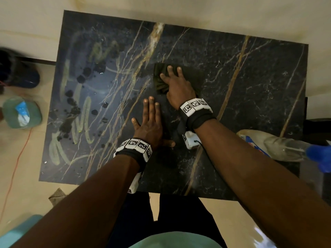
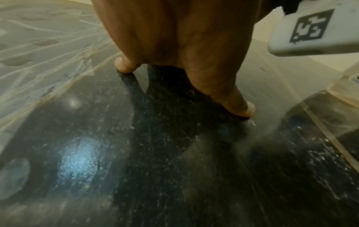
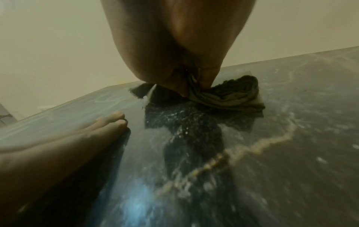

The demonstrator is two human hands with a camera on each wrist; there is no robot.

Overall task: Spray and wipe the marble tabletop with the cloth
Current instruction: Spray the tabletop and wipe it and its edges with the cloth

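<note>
Right grip (image 1: 176,86) presses flat on the crumpled dark cloth (image 1: 189,76); left grip (image 1: 149,122) lies flat on veined marble (image 1: 250,83).

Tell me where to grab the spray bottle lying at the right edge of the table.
Grip the bottle round its clear body, just behind the blue sprayer head, with the right hand coming from above. It lies on its side at the table's right edge, head overhanging, so the round body is the widest bare part and likely the surest hold.

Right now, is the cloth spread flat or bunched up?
Partly bunched. The cloth lies flat at its far side, but it gathers in folds under the right hand, as the right wrist view shows.
</note>
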